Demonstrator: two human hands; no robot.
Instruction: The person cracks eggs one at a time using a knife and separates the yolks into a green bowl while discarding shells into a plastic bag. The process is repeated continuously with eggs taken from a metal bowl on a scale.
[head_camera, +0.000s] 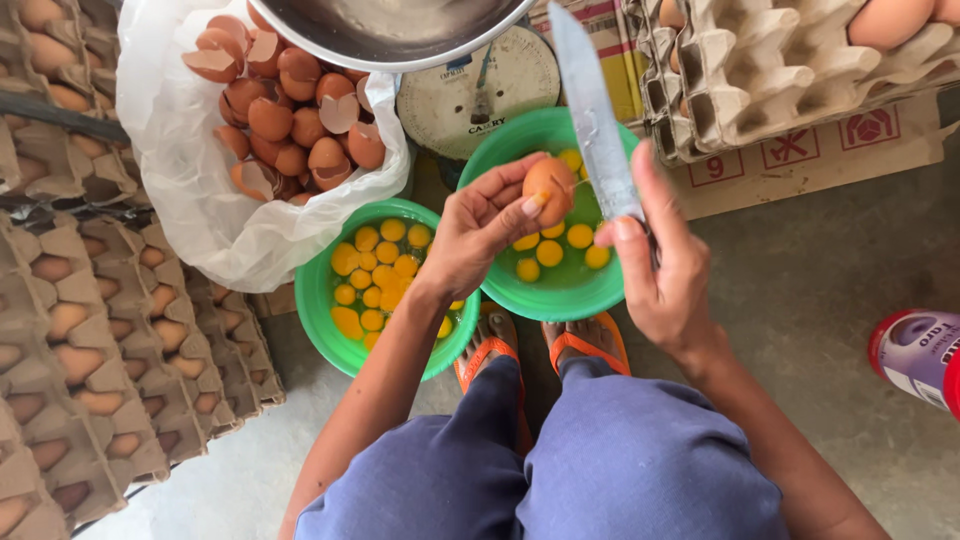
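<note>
My left hand (478, 235) grips a brown egg (548, 188) over a green bowl (512, 135) that holds several yolks. A thin crack line shows on the egg's shell. My right hand (660, 260) holds a long steel knife (594, 118), blade pointing up and away, right beside the egg. A second green bowl (318, 300) with many yolks sits lower left, partly under my left forearm.
A white plastic bag (190, 190) of broken brown eggshells lies at upper left. Trays of eggs (90, 330) are stacked on the left, more cartons (770, 70) upper right. A metal scale pan (390, 30) and dial scale (480, 90) stand behind. A red-capped bottle (915, 355) lies at right.
</note>
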